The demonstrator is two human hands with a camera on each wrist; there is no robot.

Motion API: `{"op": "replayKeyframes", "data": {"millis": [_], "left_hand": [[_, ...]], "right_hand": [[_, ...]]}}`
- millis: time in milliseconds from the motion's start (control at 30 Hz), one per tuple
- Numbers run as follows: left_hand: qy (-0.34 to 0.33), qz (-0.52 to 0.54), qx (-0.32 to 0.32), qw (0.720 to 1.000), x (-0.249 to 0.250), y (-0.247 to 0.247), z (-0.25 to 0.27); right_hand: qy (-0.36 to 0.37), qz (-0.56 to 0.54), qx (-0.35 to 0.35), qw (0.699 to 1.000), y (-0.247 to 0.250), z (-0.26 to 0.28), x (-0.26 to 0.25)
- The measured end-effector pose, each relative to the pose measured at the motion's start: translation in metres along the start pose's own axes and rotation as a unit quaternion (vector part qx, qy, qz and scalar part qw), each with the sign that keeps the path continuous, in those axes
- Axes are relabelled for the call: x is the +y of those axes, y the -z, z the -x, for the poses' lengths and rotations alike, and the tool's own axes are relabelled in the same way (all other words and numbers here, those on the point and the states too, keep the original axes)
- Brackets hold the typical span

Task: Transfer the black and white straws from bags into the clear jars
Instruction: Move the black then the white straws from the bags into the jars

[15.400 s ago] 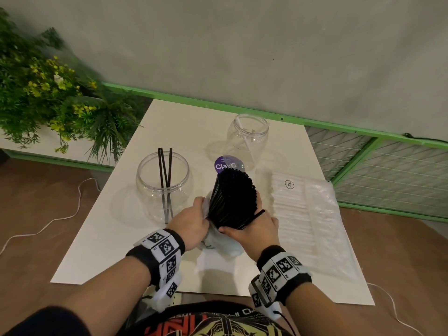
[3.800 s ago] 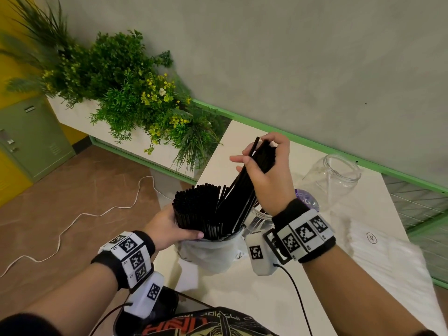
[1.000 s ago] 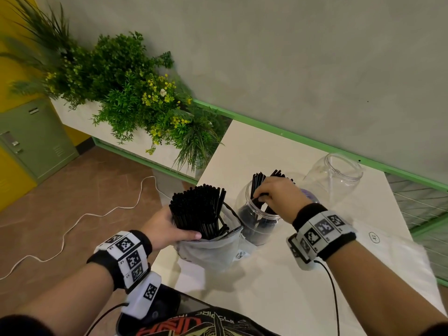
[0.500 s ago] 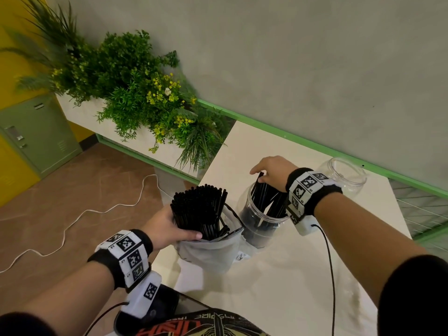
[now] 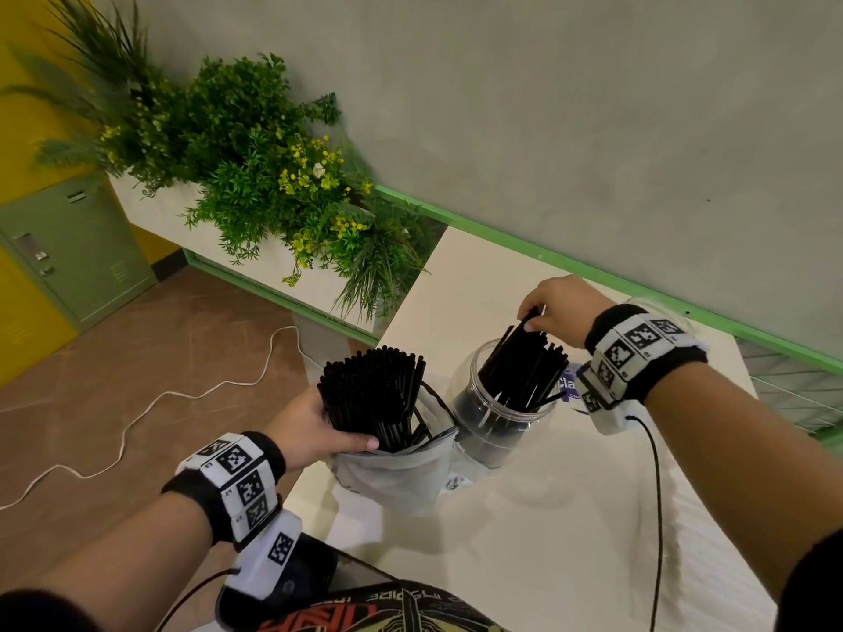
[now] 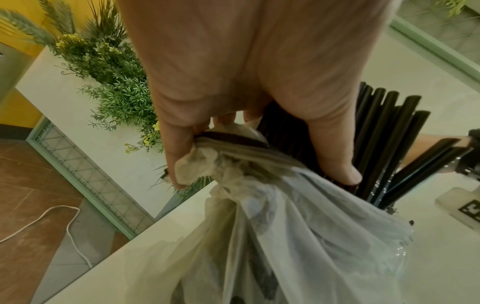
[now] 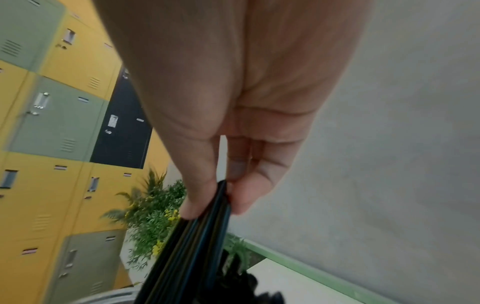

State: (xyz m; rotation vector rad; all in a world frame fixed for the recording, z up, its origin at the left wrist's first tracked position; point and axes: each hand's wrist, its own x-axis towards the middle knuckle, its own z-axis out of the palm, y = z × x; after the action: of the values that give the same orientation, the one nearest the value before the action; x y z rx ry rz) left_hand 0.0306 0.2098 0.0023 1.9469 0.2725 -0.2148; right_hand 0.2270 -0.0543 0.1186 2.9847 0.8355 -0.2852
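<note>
From the head view, the left hand [image 5: 314,426] wraps its fingers [image 5: 360,444] and thumb round a thick bundle of black straws [image 5: 369,394] that stands upright in a pale plastic bag [image 5: 401,472] on the white counter [image 5: 524,540], near its left edge. Just to the right of the bag stands a clear jar [image 5: 497,431], already holding many black straws that lean against its rim. The right hand [image 5: 554,307] hovers over the jar's mouth, its fingertips pinched together on the top ends of a few of those straws. A second clear jar [image 5: 657,307] sits behind the right wrist and is almost wholly hidden by the wristband, so what it holds cannot be made out. A purple label [image 5: 568,385] shows partly between jar and wrist. In the left wrist view, the left hand [image 6: 246,82] fills the upper frame; its fingers [image 6: 335,164] curl over the straw bundle [image 6: 381,131] and also bunch the gathered mouth of the bag [image 6: 285,236], whose lower part runs out of frame. In the right wrist view, the right hand [image 7: 233,102] points downward, with thumb and fingers [image 7: 200,195] pressed together on a small sheaf of straws [image 7: 197,236]; the straws are blurred, the jar's rim [image 7: 109,296] is only a grey smear at the bottom edge, and the count of straws held cannot be told.
</note>
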Motion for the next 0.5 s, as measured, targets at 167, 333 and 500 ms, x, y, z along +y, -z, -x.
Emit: {"op": "replayKeyframes", "data": {"millis": [167, 333, 500], "left_hand": [[-0.014, -0.003, 0.001, 1.0, 0.001, 0.0, 0.0], [-0.024, 0.001, -0.005, 1.0, -0.001, -0.001, -0.005], [-0.007, 0.008, 0.0, 1.0, -0.009, -0.001, -0.011]], "right_hand": [[-0.018, 0.02, -0.003, 1.0, -0.02, 0.006, 0.014], [-0.015, -0.079, 0.118, 0.99, -0.035, 0.029, 0.02], [-0.05, -0.164, 0.159, 0.972, -0.06, 0.075, 0.017]]}}
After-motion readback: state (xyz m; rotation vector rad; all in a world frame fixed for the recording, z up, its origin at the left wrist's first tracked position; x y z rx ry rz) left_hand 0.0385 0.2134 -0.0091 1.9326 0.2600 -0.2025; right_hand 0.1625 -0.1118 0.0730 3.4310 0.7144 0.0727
